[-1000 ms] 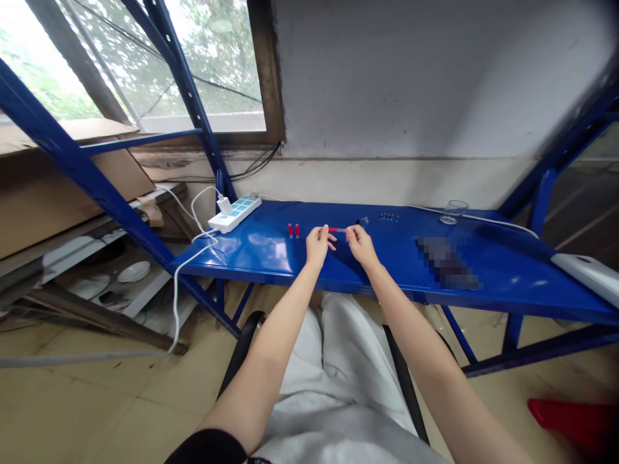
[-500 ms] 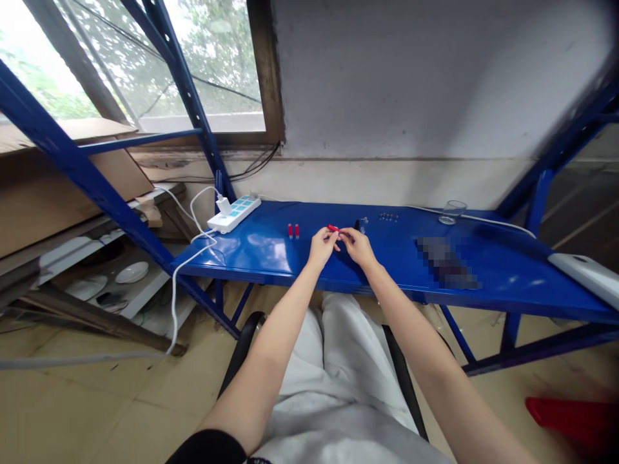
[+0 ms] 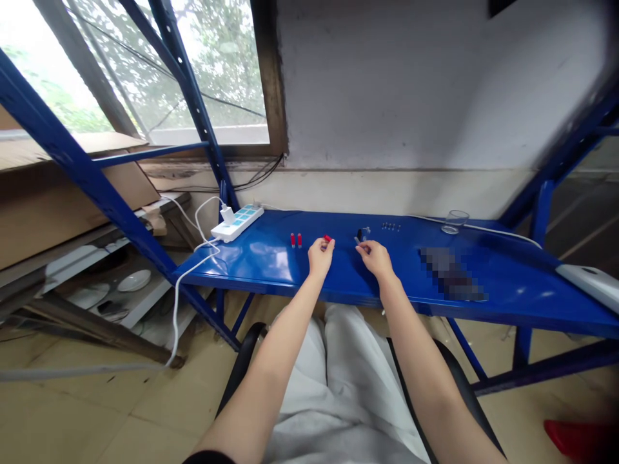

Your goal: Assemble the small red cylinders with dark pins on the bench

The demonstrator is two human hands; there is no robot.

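My left hand (image 3: 320, 253) rests on the blue metal shelf (image 3: 271, 258), its fingers pinched round a small red piece (image 3: 327, 238). My right hand (image 3: 374, 256) lies a short way to the right, fingers curled round something thin that I cannot make out. Two more small red pieces (image 3: 296, 240) stand upright just left of my left hand. Beyond my right hand sit a small black-and-clear part (image 3: 362, 233) and a row of tiny dark bits (image 3: 391, 227).
A white power strip (image 3: 236, 222) with a plugged charger and white cable lies at the shelf's left end. A glass cup (image 3: 455, 221) stands at the back right, a white device (image 3: 587, 281) at the far right. Blue rack posts rise left and right; a chair is under me.
My hands, joined on the red piece half a second ago, have drawn apart. The left hand keeps the red piece; the right has moved right. The camera has tilted a little.
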